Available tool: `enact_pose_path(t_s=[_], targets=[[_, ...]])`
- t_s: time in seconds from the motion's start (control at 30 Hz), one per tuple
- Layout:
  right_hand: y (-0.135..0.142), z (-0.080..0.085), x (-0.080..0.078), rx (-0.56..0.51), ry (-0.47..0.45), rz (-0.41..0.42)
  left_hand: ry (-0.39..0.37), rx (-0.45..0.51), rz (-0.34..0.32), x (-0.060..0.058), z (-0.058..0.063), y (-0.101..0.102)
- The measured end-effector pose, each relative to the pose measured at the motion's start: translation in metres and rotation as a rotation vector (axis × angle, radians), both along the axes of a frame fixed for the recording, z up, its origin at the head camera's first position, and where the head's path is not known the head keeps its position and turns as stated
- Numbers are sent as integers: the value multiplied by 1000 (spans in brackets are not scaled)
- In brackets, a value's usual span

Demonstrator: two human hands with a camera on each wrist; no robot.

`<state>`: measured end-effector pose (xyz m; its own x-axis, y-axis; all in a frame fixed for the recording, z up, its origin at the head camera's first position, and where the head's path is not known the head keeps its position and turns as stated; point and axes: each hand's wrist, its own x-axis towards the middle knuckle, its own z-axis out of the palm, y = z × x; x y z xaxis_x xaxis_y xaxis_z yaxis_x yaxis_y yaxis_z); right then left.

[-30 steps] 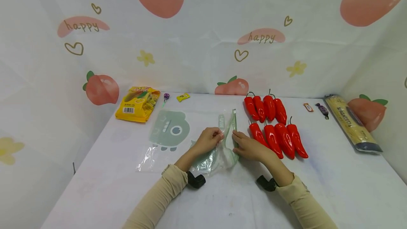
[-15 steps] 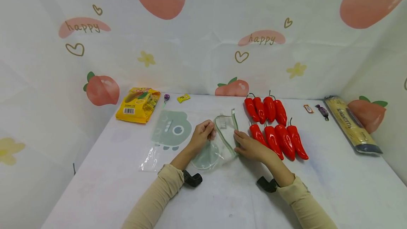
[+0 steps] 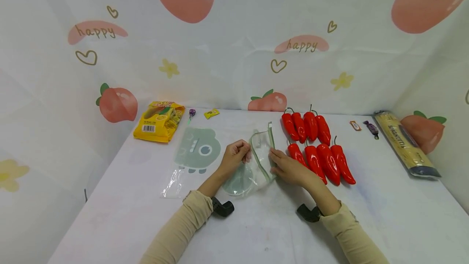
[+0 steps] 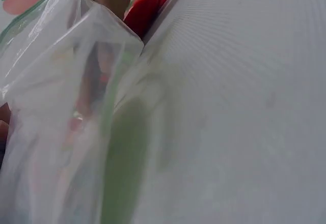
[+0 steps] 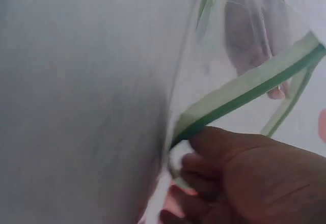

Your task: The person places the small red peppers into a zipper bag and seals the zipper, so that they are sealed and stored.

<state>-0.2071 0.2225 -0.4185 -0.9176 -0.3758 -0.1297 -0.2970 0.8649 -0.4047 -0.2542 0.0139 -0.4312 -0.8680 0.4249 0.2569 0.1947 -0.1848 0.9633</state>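
A clear zip bag with a green-edged mouth and a pale green print lies in front of me, its mouth spread apart. My left hand pinches the left side of that mouth with curled fingers. On the other side, my right hand holds the right edge; in the right wrist view its thumb and fingers grip the green zip strip. Through the plastic in the left wrist view, shapes behind the bag look blurred. Nothing can be made out inside the bag.
Another flat printed bag lies on the left. Behind it are a yellow candy bag, a lollipop and a yellow sweet. Several red peppers lie right, then two wrapped sweets and a spaghetti pack.
The bag's mouth has spread from a narrow gap to a wide opening. My left hand shifted slightly left and away from me with its side. The right hand has barely moved.
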Motion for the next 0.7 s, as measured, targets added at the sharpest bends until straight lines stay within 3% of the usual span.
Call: enact_pose_path(t_s=[0.17, 0.43, 0.7], targets=[[13, 7, -2, -67, 84, -7, 32, -11, -8, 1, 0, 1], [37, 18, -12, -192, 272, -157, 43, -20, -2, 2, 1, 0], [38, 8, -25, -211, 185, -301, 53, -12, -10, 2, 0, -1]])
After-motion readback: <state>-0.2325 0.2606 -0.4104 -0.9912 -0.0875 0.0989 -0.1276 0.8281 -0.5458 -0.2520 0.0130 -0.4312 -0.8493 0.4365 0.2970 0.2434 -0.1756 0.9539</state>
